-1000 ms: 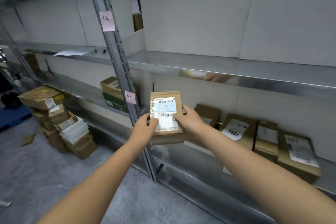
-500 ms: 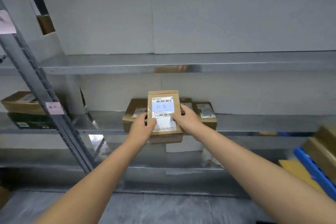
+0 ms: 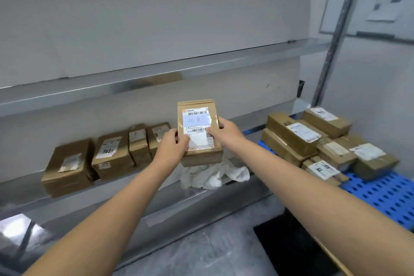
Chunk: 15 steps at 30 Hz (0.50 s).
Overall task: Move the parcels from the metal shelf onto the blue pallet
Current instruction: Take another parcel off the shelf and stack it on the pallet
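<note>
Parcel (image 3: pixel 197 119) stayed gripped at its edges by left hand (image 3: pixel 172 149) and right hand (image 3: pixel 224 132); the person had turned right, bringing the pallet (image 3: pixel 385 197) near for placing.

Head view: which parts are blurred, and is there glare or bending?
In the head view, the held parcel is fairly sharp, with glare on its taped label; the parcels on the blue pallet are smeared; the metal shelf shows a bright reflection at lower left, and its edges bow.

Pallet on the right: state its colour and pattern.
The pallet is blue, perforated with rows of oval holes; head view shows it.
</note>
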### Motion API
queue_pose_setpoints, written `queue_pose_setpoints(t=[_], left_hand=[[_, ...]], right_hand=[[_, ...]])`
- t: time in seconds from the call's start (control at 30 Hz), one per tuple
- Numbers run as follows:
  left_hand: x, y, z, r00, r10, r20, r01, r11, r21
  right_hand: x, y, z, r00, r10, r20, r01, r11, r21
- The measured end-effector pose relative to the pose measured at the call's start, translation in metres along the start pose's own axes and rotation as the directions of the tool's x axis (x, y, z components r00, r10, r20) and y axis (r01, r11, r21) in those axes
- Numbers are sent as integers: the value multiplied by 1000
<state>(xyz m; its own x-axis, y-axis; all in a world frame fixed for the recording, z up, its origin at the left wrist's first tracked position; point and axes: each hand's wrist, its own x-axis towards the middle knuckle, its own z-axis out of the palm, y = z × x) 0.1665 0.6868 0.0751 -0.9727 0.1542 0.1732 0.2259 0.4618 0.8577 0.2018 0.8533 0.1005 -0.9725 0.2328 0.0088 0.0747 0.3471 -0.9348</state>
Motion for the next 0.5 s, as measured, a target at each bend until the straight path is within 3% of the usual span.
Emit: queue_pose_setpoints(t=[0.2,0.5], left_hand=[[-16,73,132,983,43,180,-35,998,-47],[-53,174,316,948,93,306,-46,986,-157]], right_hand=[[-26,60,-139,983,111,-149,-112,994,4],[-60,134,-330,949,150,-278,-161,987,-17]])
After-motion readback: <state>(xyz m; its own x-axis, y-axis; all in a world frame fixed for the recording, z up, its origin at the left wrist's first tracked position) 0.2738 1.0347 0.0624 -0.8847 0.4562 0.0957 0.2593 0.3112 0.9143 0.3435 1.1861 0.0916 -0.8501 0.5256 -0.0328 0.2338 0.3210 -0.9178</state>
